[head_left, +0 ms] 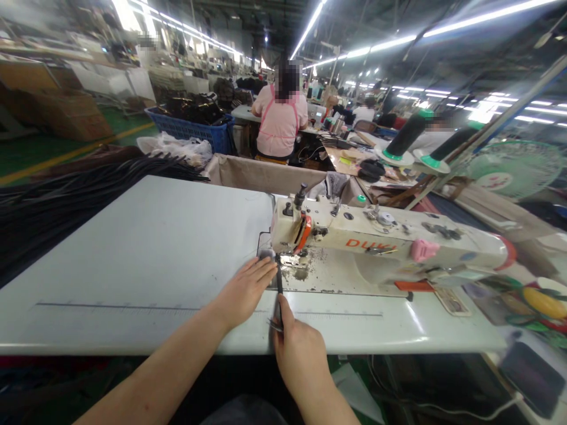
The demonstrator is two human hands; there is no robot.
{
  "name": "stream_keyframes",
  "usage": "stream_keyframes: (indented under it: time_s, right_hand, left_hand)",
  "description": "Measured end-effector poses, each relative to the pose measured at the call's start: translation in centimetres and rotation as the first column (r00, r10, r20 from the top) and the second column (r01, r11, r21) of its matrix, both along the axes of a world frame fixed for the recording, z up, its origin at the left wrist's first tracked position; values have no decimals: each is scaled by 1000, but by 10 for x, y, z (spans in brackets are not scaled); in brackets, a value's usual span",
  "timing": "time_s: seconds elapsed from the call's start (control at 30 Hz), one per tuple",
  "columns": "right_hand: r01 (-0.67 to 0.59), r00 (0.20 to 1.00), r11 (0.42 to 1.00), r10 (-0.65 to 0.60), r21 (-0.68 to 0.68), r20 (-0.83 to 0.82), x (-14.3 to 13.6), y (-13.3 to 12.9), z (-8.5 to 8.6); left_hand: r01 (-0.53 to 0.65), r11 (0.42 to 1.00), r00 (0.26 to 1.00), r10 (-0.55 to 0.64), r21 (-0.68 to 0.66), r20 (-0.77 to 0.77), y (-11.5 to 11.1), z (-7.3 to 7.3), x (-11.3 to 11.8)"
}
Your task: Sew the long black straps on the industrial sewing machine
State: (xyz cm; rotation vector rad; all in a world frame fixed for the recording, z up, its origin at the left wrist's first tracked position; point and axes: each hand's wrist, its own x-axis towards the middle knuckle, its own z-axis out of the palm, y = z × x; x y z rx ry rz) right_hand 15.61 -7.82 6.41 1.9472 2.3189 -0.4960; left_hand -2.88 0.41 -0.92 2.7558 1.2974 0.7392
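Note:
A sewing machine (pixel 336 230) stands on the pale table, its needle end at the left. A narrow black strap (pixel 279 280) runs from under the needle area toward me. My left hand (pixel 243 295) lies flat on the table, fingers stretched out, the fingertips beside the strap's left edge near the presser foot. My right hand (pixel 301 348) is closed around the near end of the strap at the table's front edge. A small pointed metal tool (pixel 275 325) sticks out left from the right hand; its kind is not clear.
Many long black strips (pixel 88 195) hang along the table's left side. Beyond the table are a fabric-lined trough (pixel 261 171), a blue basket (pixel 190 127) and a seated person (pixel 279 118). Black thread cones (pixel 407 136) and a green fan (pixel 516 168) stand at right.

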Motion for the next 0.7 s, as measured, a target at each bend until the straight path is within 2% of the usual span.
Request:
stream_keyframes:
  time_s: [0.2,0.47,0.57,0.7]
  right_hand:
    - [0,999,1000,0,-11,38,-2,7,4]
    - [-18,998,998,14,55,65,-3,17,3]
    - [-35,996,997,30,67,87,-3,18,-1]
    - [-55,995,993,45,105,92,-1,17,-6]
  left_hand:
    - [3,1000,1000,-3,1,15,0,1,0]
    - [21,999,999,-19,-47,44,-1,7,-1]
    - [-1,997,995,8,-72,99,0,7,0]
    - [-78,991,963,103,-110,250,10,6,0]
